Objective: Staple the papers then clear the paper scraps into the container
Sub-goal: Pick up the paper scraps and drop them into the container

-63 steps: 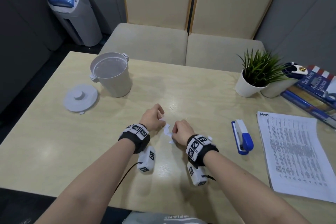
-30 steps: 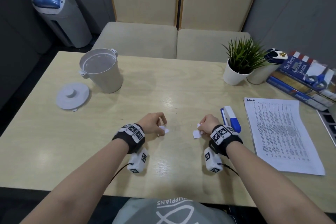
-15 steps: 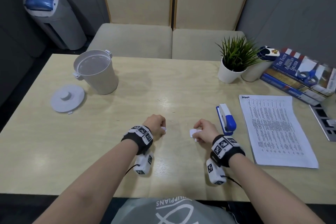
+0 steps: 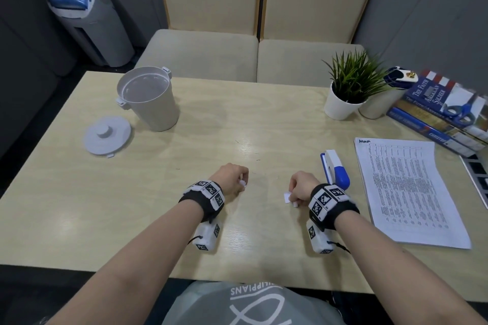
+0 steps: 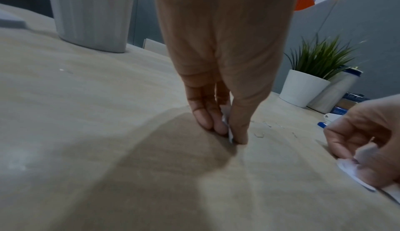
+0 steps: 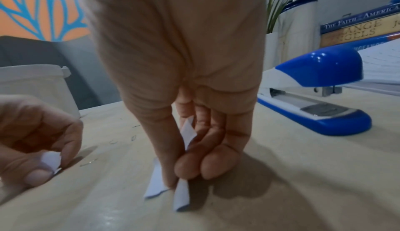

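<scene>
My left hand rests low on the table's near middle and pinches small white paper scraps between thumb and fingers. My right hand sits a little to the right of it, pinching several white scraps that stick out below its fingertips. The blue and white stapler lies just right of the right hand. The stack of printed papers lies flat further right. The open grey container stands at the far left, its lid beside it on the table.
A potted plant, a white bottle and a stack of books with blue scissors on top line the far right. Tiny bent staples lie scattered on the wood between my hands. Two cushioned chairs stand beyond the table.
Both hands were together at the table's middle, then moved apart, each carrying scraps. Over the last half second they hardly shifted.
</scene>
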`<state>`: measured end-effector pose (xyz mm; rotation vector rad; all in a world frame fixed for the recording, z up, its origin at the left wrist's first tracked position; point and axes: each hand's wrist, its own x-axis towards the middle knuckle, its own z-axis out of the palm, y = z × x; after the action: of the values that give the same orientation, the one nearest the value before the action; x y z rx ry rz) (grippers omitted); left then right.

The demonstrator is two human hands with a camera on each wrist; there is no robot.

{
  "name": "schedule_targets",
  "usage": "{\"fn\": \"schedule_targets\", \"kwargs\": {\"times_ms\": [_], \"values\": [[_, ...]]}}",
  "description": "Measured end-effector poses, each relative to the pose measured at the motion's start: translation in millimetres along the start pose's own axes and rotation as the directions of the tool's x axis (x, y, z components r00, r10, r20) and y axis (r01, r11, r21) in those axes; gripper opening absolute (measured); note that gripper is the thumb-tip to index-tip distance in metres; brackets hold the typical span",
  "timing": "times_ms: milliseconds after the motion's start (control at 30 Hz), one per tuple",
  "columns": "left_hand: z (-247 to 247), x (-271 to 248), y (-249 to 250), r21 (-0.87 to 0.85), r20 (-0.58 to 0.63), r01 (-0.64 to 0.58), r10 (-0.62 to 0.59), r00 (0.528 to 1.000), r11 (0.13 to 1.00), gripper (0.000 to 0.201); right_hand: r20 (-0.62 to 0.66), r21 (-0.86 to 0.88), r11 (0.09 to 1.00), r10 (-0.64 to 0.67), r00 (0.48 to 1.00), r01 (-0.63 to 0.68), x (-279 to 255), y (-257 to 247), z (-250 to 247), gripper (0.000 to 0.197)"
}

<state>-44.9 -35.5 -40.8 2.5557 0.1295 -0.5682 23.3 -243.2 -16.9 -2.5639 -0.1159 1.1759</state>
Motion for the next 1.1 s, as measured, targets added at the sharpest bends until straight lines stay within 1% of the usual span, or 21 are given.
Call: {"fn": "schedule_targets", "kwargs": {"times_ms": [100,200,267,333,400,433,467,500,533,567,600,633,667,700,733,767,866,933,1000,1066,1100], "values": [[-2,3,-1,0.022,0.015,-0.021,0.02,1.0,1.0,0.012,0.02,0.06,0.998,0.022,1.0,-0.024,-2,4,-3,0.013],[-3,2,-3,-0.001,0.019,-0.025,0.025,1.0,1.0,0.009,0.069,0.236,0.97,0.04,0.997,-0.056,0,13,-5,0.009],[-9,-1,-6,-0.067,0.007,-0.015,0.016,1.0,0.998,0.008,0.099,0.415,0.907,0.028,0.995,-0.067,2,21,-5,0.012],[-27,-7,-12,-0.208,-0.032,0.004,-0.011,0.999,0.978,0.007,0.108,0.581,0.81,0.016,0.994,-0.076,2,25,-4,0.019],[-61,-10,-21,-0.33,-0.154,0.005,-0.059,0.986,0.944,0.004,0.121,0.683,0.725,0.0,0.993,-0.083,3,26,-4,0.02],[-83,-11,-26,-0.375,-0.246,0.002,-0.102,0.964,0.927,0.003,0.128,0.721,0.687,-0.01,0.992,-0.086,4,25,-4,0.02],[-106,-11,-32,-0.406,-0.36,-0.003,-0.157,0.919,0.914,0.003,0.132,0.757,0.647,-0.018,0.991,-0.089,4,23,-4,0.02],[-130,-11,-39,-0.425,-0.477,0.001,-0.225,0.85,0.905,0.003,0.135,0.786,0.611,-0.027,0.99,-0.091,4,20,-4,0.021],[-154,-11,-48,-0.445,-0.572,0.008,-0.291,0.767,0.896,0.003,0.139,0.809,0.581,-0.036,0.99,-0.092,5,15,-4,0.02],[-176,-10,-59,-0.461,-0.633,0.026,-0.35,0.691,0.887,0.006,0.141,0.824,0.559,-0.045,0.989,-0.091,5,10,-4,0.02],[-196,-8,-71,-0.464,-0.668,0.057,-0.391,0.634,0.884,0.009,0.14,0.833,0.547,-0.055,0.989,-0.088,5,4,-4,0.019],[-212,-5,-84,-0.45,-0.676,0.123,-0.428,0.6,0.884,0.009,0.137,0.839,0.538,-0.062,0.989,-0.083,6,-2,-4,0.019],[-225,-3,-96,-0.426,-0.667,0.212,-0.464,0.583,0.88,0.008,0.132,0.844,0.532,-0.071,0.989,-0.074,7,-8,-5,0.019],[-233,-1,-107,-0.402,-0.645,0.31,-0.507,0.572,0.862,0.014,0.126,0.846,0.529,-0.084,0.989,-0.063,8,-15,-6,0.02],[-238,1,-117,-0.381,-0.613,0.382,-0.539,0.577,0.842,0.02,0.121,0.847,0.53,-0.1,0.988,-0.05,9,-23,-8,0.02],[-242,2,-123,-0.364,-0.584,0.42,-0.555,0.593,0.831,0.023,0.119,0.842,0.538,-0.116,0.986,-0.038,10,-30,-11,0.02],[-247,3,-134,-0.325,-0.525,0.42,-0.531,0.665,0.847,0.036,0.111,0.826,0.564,-0.16,0.981,-0.001,14,-55,-20,0.019],[-247,-2,-139,-0.346,-0.518,0.377,-0.51,0.687,0.859,0.044,0.115,0.811,0.585,-0.187,0.976,0.017,17,-76,-27,0.014],[-244,-10,-142,-0.395,-0.545,0.322,-0.502,0.672,0.86,0.046,0.119,0.797,0.602,-0.232,0.965,0.046,21,-105,-36,0.013],[-239,-22,-142,-0.415,-0.614,0.247,-0.47,0.634,0.875,0.039,0.105,0.782,0.614,-0.297,0.949,0.106,25,-145,-45,0.015],[-236,-29,-141,-0.404,-0.662,0.209,-0.442,0.605,0.891,0.033,0.093,0.772,0.619,-0.336,0.937,0.145,27,-168,-49,0.017]]}}
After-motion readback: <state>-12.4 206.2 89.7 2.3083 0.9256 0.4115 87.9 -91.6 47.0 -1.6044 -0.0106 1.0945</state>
